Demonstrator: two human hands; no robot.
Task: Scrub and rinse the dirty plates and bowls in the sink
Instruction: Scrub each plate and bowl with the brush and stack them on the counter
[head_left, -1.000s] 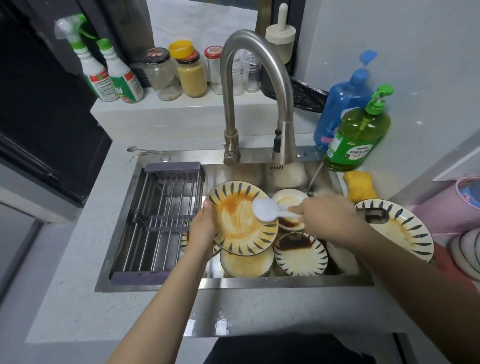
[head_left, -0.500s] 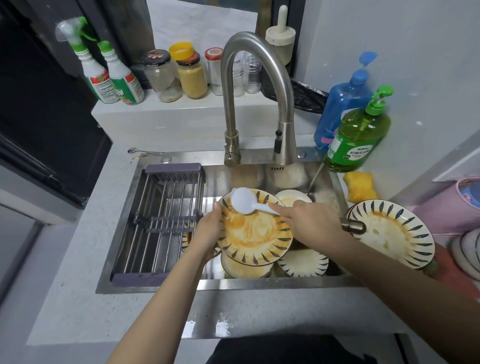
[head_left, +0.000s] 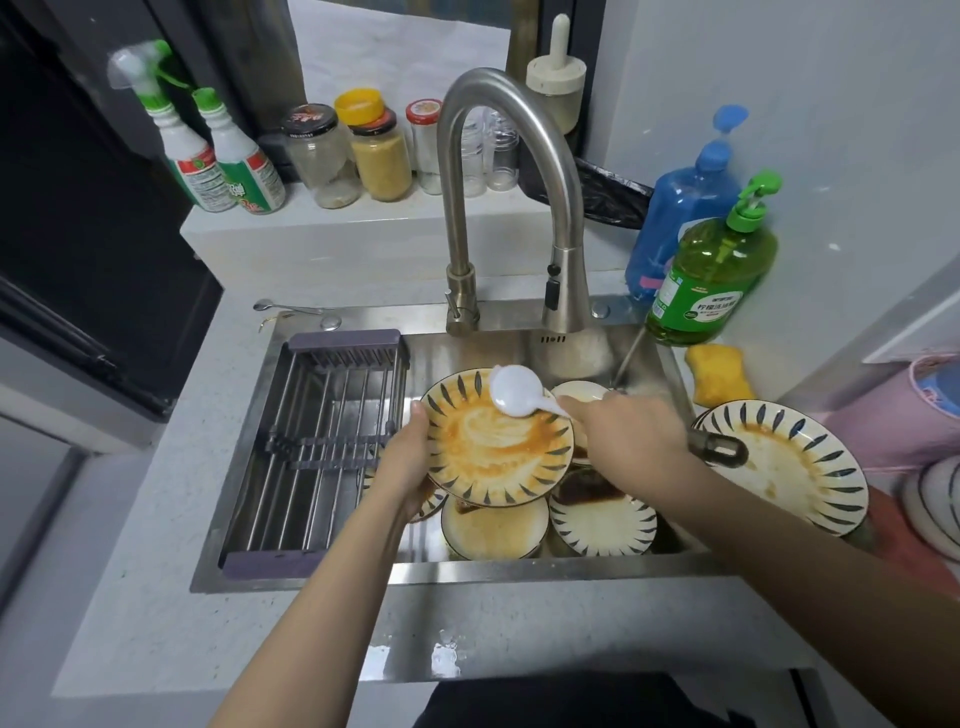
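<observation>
Steel sink (head_left: 249, 467) holds stained dishes. Left hand (head_left: 410, 462) grips a sauce-smeared plate (head_left: 498, 447); right hand (head_left: 628, 431) seemingly pinches a white brush (head_left: 514, 392) against it.

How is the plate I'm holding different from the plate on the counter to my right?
The held plate is gripped by the left hand over the sink; the counter plate rests untouched. The held plate carries thick orange sauce with a scrubbed swirl; the counter plate shows thinner smears. Both share dark-dash rims.

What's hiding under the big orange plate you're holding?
Under the held plate, more dirty dishes: a stained plate and a striped plate. Anything deeper is covered.
</observation>
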